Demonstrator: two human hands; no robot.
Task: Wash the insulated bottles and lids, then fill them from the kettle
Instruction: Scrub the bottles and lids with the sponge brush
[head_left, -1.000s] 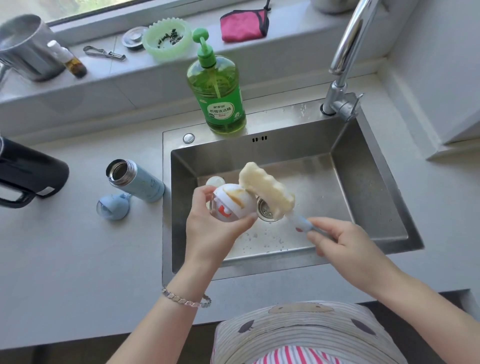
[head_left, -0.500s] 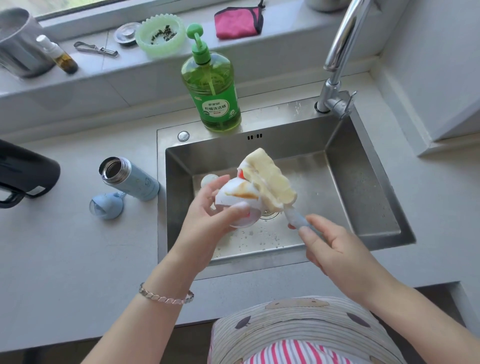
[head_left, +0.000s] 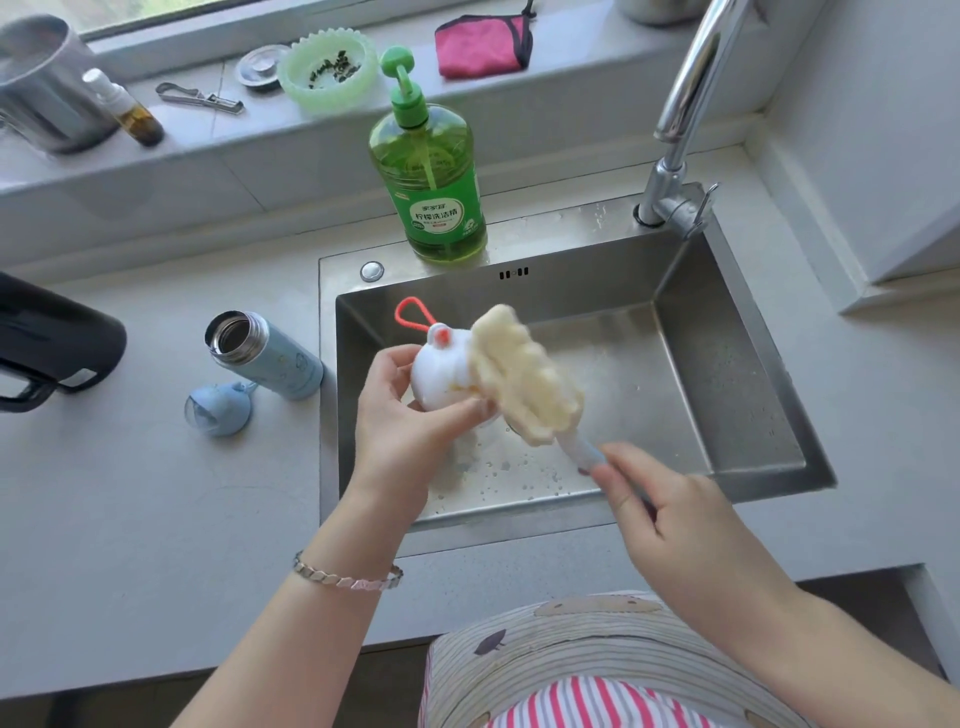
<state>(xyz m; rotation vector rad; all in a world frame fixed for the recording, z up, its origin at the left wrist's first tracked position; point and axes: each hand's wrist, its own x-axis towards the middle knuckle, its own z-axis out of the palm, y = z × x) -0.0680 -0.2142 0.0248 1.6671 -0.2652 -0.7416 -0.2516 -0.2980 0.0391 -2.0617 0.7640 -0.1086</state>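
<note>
Over the steel sink (head_left: 737, 364), my left hand (head_left: 402, 421) grips a white bottle lid (head_left: 441, 371) with an orange loop. My right hand (head_left: 670, 525) holds the pale handle of a yellow sponge brush (head_left: 524, 376), whose head presses against the lid's right side. A light blue insulated bottle (head_left: 265, 353) lies open on the counter left of the sink, its blue lid (head_left: 218, 408) beside it. The black kettle (head_left: 47, 345) sits at the far left edge.
A green dish soap bottle (head_left: 431, 176) stands at the sink's back rim, the tap (head_left: 680, 119) at its back right. The windowsill holds a steel pot (head_left: 41, 88), small dropper bottle (head_left: 124, 106), peeler, green strainer (head_left: 327, 70) and pink cloth (head_left: 483, 44).
My left hand has turned the lid, so its orange loop now shows at the back. The sponge brush has slid across it from the top to the right side.
</note>
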